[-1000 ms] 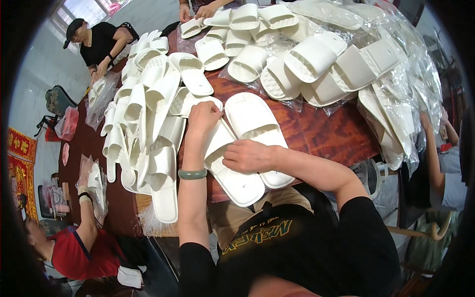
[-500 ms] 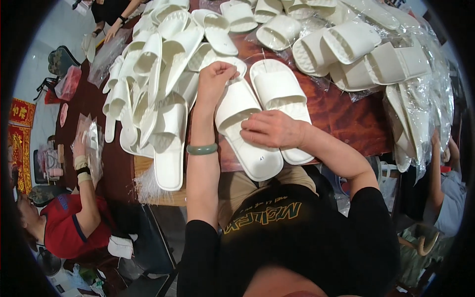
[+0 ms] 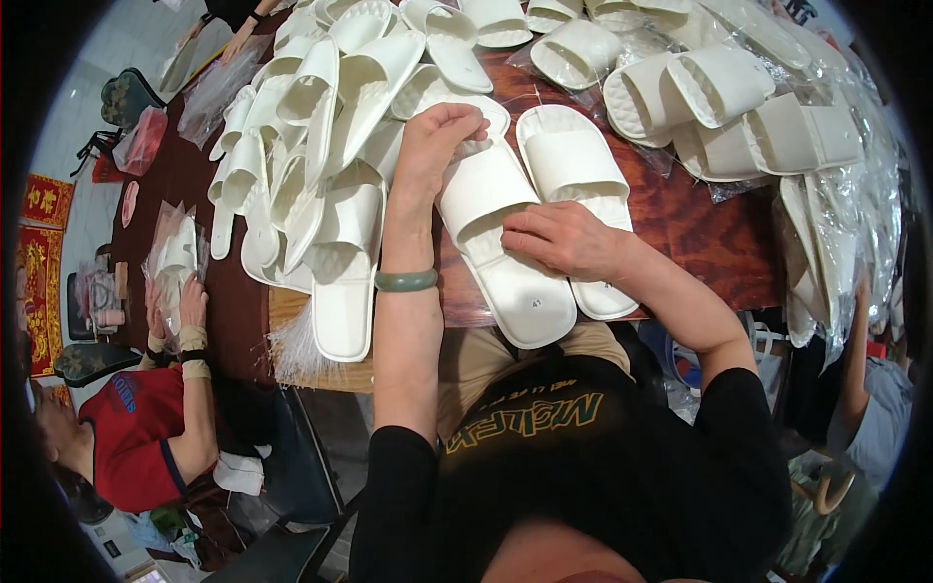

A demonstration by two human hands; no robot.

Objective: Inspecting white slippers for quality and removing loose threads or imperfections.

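Note:
A pair of white open-toe slippers lies side by side in front of me: the left slipper (image 3: 530,306) and the right slipper (image 3: 573,170), soles down, toes pointing away. My left hand (image 3: 437,146) is closed in a pinch over the left slipper's toe; whatever its fingertips hold is too small to make out. Bent fingers of my right hand (image 3: 564,241) grip the left slipper's inner edge just behind its strap, and the palm side is hidden. By the right slipper's toe a thin thread-like line stands up. A green bangle (image 3: 406,281) circles my left wrist.
Heaped white slippers (image 3: 335,219) lie left of the pair, with more in clear plastic (image 3: 816,136) to the right. A bundle of fine clear strands (image 3: 306,345) hangs at the table's (image 3: 705,243) near edge. At left, a co-worker in red handles a bagged slipper pair (image 3: 175,267).
The view has shifted slightly, so the table things appear farther right. Both my hands keep their places on the slippers. The co-worker at left now has both hands at the bagged pair.

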